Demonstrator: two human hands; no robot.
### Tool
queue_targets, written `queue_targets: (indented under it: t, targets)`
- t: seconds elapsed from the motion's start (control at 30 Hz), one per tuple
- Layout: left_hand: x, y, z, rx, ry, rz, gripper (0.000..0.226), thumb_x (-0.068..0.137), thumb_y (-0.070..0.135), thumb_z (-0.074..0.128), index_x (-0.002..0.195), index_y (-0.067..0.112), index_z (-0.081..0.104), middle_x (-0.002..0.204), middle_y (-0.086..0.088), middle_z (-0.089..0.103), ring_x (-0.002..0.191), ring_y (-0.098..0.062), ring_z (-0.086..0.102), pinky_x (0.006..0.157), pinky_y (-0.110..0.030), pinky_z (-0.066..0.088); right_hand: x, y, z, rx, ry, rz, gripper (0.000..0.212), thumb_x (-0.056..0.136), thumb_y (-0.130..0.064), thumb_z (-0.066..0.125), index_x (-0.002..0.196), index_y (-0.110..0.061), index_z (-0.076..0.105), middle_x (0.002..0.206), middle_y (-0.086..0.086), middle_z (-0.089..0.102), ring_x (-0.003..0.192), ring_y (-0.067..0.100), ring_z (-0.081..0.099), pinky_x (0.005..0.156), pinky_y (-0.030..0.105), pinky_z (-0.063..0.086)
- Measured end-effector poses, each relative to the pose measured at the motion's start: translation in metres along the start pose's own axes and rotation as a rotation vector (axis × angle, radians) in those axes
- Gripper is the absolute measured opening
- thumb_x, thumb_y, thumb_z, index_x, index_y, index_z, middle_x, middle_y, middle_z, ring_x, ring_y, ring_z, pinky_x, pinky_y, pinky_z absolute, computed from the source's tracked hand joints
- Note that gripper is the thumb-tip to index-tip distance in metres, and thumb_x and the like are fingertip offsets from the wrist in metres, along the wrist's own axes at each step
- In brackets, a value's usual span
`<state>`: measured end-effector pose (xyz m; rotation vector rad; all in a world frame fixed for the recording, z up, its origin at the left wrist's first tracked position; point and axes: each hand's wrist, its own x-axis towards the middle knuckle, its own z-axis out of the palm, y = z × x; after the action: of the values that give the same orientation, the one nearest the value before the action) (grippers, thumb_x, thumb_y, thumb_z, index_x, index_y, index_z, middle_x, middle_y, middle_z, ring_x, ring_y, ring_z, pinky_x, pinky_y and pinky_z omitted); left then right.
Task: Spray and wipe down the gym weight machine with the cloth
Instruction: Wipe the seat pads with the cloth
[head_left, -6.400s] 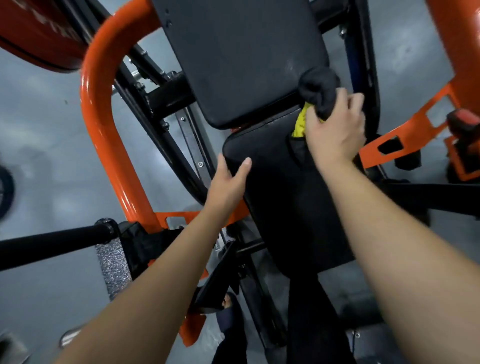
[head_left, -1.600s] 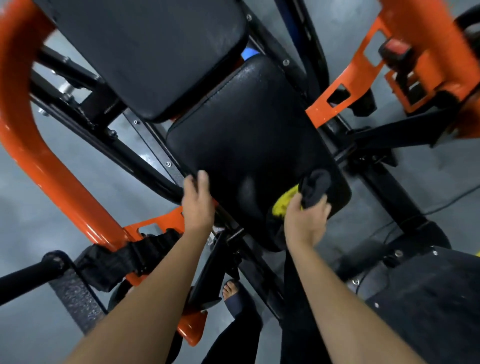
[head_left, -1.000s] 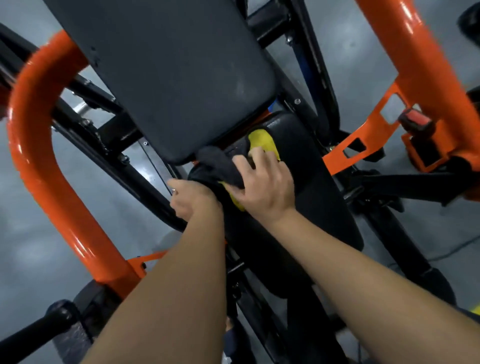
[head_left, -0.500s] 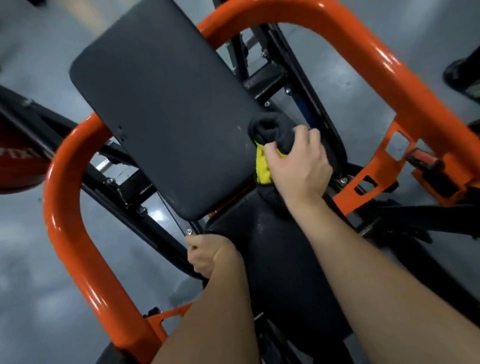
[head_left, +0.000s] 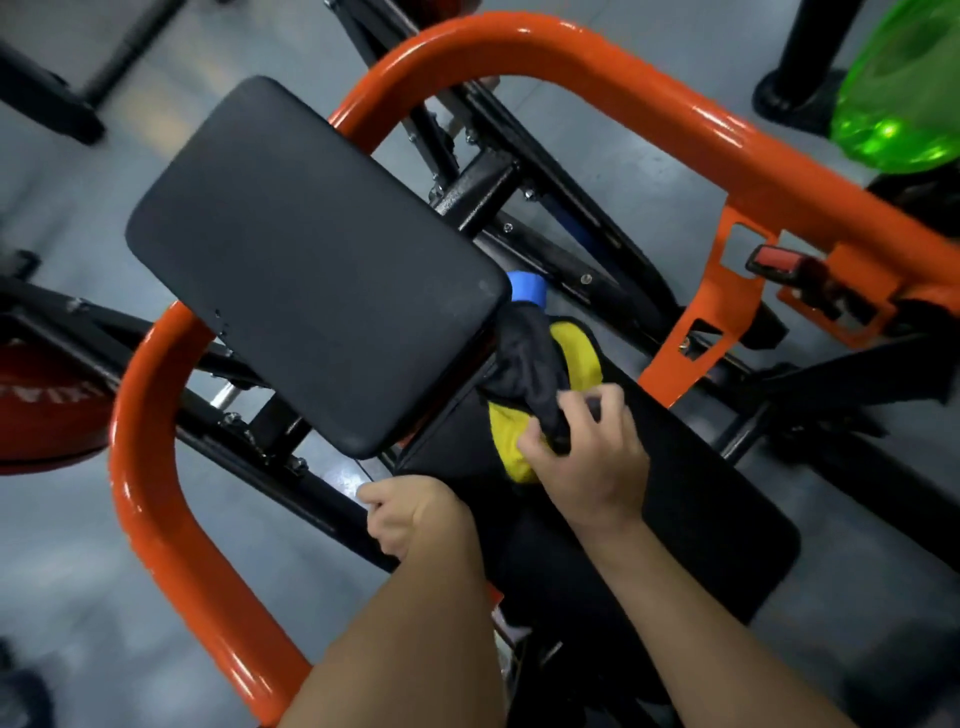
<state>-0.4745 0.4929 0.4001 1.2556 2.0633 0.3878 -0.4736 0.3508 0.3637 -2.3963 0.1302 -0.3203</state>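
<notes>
The weight machine has an orange tube frame (head_left: 156, 499), a black back pad (head_left: 311, 260) and a black seat pad (head_left: 691, 509). My right hand (head_left: 587, 457) grips a black and yellow cloth (head_left: 540, 374) at the far end of the seat pad, just under the back pad's lower corner. My left hand (head_left: 400, 514) curls round the left edge of the seat pad. No spray bottle can be made out in either hand.
A blue cap-like object (head_left: 527, 287) shows behind the cloth. A red latch (head_left: 774, 258) sits on the orange bracket at right. A green translucent object (head_left: 898, 88) is at top right. A red weight plate (head_left: 47, 400) is at left. Grey floor lies all round.
My right hand and the cloth have come down from the back pad's lower right edge onto the far end of the seat. The view has tilted up. The left hand keeps its hold.
</notes>
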Motion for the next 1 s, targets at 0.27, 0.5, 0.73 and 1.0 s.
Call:
queue_targets:
  t: [0.27,0.5,0.73,1.0]
  targets:
    - [0.007,-0.002,0.002,0.046,-0.036,-0.005,0.068,0.098,0.051,0.021,0.118,0.007,0.068,0.124,-0.019,0.066,0.109,-0.04,0.057,0.1,-0.049,0.039,0.023,-0.002,-0.026,0.126,-0.219,0.272,0.032,0.077,-0.044,0.069,0.101,-0.027,0.055,0.098,-0.004,0.057,0.081,0.033,0.062,0.061,0.034,0.039]
    - [0.008,-0.005,0.006,0.022,-0.035,0.001,0.068,0.097,0.054,0.022,0.118,0.008,0.069,0.125,-0.02,0.065,0.11,-0.041,0.058,0.1,-0.049,0.04,0.1,-0.055,-0.004,0.06,-0.187,0.111,0.04,0.102,-0.039,0.051,0.142,-0.04,0.049,0.117,0.007,0.05,0.086,0.032,0.064,0.063,0.032,0.035]
    - [0.008,-0.003,0.005,0.0,-0.031,-0.032,0.067,0.098,0.051,0.024,0.121,0.006,0.068,0.128,-0.022,0.065,0.114,-0.043,0.057,0.103,-0.048,0.04,0.06,-0.018,-0.008,0.16,0.013,0.268,0.028,0.092,-0.034,0.058,0.119,-0.029,0.064,0.103,0.004,0.056,0.079,0.032,0.065,0.052,0.033,0.045]
    - [0.001,0.0,0.002,-0.019,-0.025,-0.021,0.064,0.1,0.049,0.025,0.126,0.008,0.067,0.132,-0.019,0.063,0.117,-0.04,0.057,0.103,-0.045,0.039,0.017,0.052,-0.039,0.208,0.033,0.686,0.028,0.096,-0.028,0.055,0.124,-0.028,0.06,0.117,0.007,0.062,0.106,0.035,0.059,0.076,0.036,0.038]
